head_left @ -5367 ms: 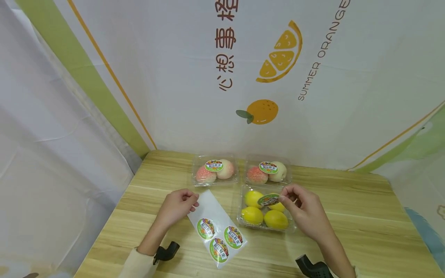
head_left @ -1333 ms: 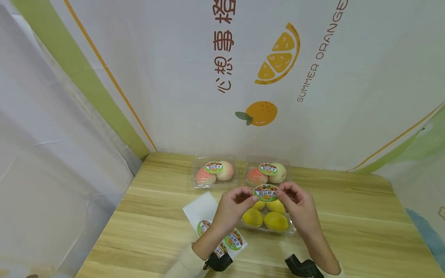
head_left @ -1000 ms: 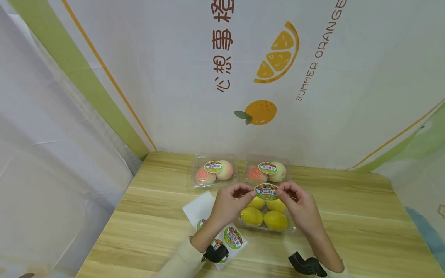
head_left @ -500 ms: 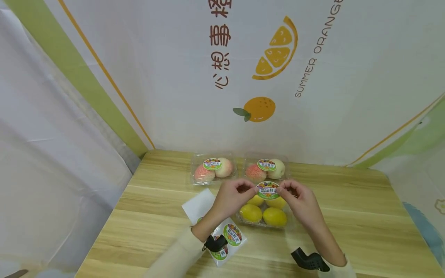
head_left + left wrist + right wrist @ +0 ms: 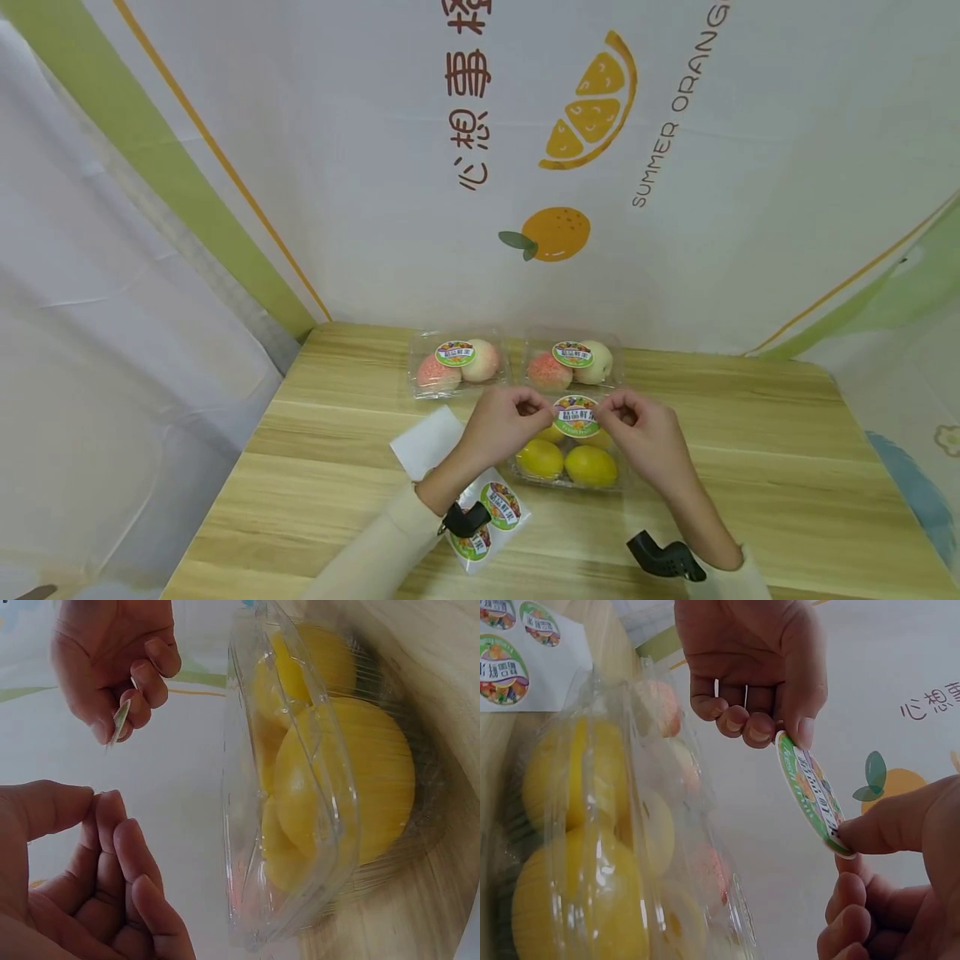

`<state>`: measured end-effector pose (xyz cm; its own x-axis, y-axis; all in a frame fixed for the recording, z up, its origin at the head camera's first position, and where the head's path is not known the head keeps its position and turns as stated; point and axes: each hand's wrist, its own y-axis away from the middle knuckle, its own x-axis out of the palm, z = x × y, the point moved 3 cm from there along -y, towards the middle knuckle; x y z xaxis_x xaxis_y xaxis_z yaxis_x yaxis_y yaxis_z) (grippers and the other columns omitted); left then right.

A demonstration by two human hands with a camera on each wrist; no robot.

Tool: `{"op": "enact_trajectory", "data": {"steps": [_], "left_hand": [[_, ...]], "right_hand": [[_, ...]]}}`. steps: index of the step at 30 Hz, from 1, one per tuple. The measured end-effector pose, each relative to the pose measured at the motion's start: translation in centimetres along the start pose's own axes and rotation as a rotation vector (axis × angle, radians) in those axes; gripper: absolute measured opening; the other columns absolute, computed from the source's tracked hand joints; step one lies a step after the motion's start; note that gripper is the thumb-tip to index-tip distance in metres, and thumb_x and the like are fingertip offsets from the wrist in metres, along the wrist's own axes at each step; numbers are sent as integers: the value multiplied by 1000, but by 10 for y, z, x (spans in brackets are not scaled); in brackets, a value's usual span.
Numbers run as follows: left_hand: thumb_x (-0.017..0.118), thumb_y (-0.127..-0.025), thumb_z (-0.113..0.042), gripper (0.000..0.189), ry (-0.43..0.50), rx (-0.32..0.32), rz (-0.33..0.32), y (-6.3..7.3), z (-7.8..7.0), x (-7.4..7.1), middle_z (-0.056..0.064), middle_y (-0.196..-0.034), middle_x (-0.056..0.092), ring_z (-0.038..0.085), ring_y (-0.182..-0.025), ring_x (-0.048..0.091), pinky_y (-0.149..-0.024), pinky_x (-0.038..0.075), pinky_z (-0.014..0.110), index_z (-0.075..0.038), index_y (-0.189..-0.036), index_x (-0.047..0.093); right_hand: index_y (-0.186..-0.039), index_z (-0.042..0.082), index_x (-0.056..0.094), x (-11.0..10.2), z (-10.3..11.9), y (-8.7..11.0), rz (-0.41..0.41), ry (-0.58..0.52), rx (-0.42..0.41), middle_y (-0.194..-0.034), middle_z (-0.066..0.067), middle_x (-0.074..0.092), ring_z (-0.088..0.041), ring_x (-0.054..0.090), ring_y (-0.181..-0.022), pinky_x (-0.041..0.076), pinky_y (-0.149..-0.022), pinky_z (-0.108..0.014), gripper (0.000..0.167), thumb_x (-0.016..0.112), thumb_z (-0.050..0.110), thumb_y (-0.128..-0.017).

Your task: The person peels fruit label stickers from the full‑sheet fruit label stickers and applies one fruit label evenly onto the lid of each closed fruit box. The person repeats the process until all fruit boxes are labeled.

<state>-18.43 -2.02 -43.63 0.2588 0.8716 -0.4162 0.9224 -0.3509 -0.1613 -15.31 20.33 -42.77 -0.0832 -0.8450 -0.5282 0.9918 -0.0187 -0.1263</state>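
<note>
Between my two hands an oval fruit sticker (image 5: pixel 576 417) with a green rim is stretched face up over the clear box of lemons (image 5: pixel 566 479). My left hand (image 5: pixel 510 423) pinches its left edge between thumb and fingertips. The opposite edge is pinched by my right hand (image 5: pixel 643 433), as the right wrist view also shows on the sticker (image 5: pixel 810 796). Side-on in the left wrist view, the sticker (image 5: pixel 120 721) appears as a thin sliver, apart from the lid of the lemon box (image 5: pixel 244 825). The sticker hides part of the rear lemons.
Two clear boxes of peaches, the left one (image 5: pixel 459 367) and the right one (image 5: pixel 572 367), stand at the table's back, each with a sticker on its lid. A white sticker sheet (image 5: pixel 423 442) lies under my left forearm. A printed curtain (image 5: pixel 375 208) hangs behind the wooden table (image 5: pixel 300 467).
Earlier my right hand alone held the sticker while my left was by the sheet. My left hand then moved right to its other edge. Over the last second the sticker has shifted only slightly.
</note>
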Motion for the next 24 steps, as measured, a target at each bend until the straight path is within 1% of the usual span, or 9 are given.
{"op": "enact_trajectory", "data": {"steps": [4, 9, 12, 15, 18, 24], "left_hand": [[76, -98, -19, 12, -34, -12, 2, -2, 2, 2, -11, -80, 73, 5, -70, 62, -66, 53, 24, -12, -91, 84], [74, -97, -19, 17, -103, -23, 22, -4, 6, 5, -14, -68, 64, 3, -56, 49, -55, 42, 22, -15, -81, 80], [76, -97, -20, 22, -153, -23, 32, -5, 7, 6, -15, -63, 59, 2, -51, 43, -51, 35, 21, -17, -75, 77], [78, -96, -22, 24, -196, -21, 37, -6, 8, 6, -15, -61, 58, 2, -50, 42, -49, 32, 20, -19, -72, 74], [80, -95, -25, 25, -236, -24, 41, -7, 8, 7, -15, -60, 58, 2, -50, 43, -48, 31, 20, -19, -72, 74], [83, -95, -28, 27, -326, -24, 48, -9, 12, 11, -16, -59, 57, 2, -51, 45, -48, 34, 22, -20, -70, 74]], "right_hand": [[-92, 7, 74, 1, -1, 0, 0, 77, -29, -76, -1, 61, -17, 52, -68, 43, -59, -26, 15, 78, 16, -103], [-92, 8, 73, 5, -4, -1, 20, 147, -30, -75, 0, 62, -17, 53, -66, 44, -57, -26, 13, 78, 15, -101], [-92, 7, 73, 8, -5, -2, 37, 177, -26, -74, 0, 63, -17, 53, -66, 44, -56, -26, 14, 78, 16, -101], [-92, 7, 72, 9, -6, -1, 48, 201, -15, -74, 0, 63, -17, 53, -65, 43, -55, -26, 17, 80, 19, -100], [-90, 8, 71, 11, -7, -2, 49, 221, -14, -73, 0, 62, -16, 53, -64, 43, -55, -26, 20, 81, 21, -100], [-85, 10, 70, 16, -13, -3, 44, 273, -39, -70, 2, 59, -15, 51, -61, 41, -54, -27, 23, 82, 22, -99]]}}
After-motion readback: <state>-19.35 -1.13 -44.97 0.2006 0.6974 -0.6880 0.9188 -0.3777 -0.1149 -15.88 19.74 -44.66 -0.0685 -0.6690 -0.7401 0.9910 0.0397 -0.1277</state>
